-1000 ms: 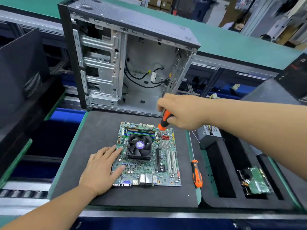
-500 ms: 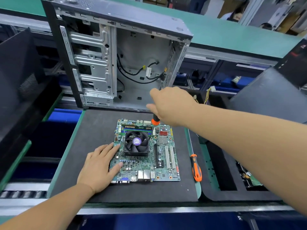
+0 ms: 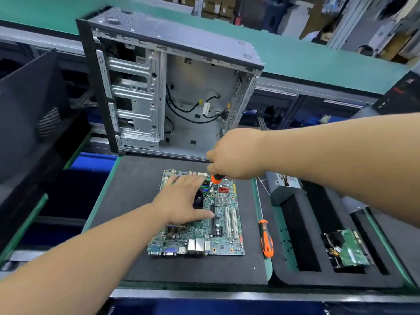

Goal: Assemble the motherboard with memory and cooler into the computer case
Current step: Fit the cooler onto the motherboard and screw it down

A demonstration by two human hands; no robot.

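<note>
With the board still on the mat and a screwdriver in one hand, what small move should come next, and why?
Probably press the left hand down on the cooler to steady it. The right hand grips a screwdriver whose tip points down at the cooler's far right corner, and the motherboard lies loose on the mat, outside the case.

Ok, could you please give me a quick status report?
Left hand open over black cooler fan. Right hand grips orange-handled screwdriver. Green motherboard outside grey case.
</note>
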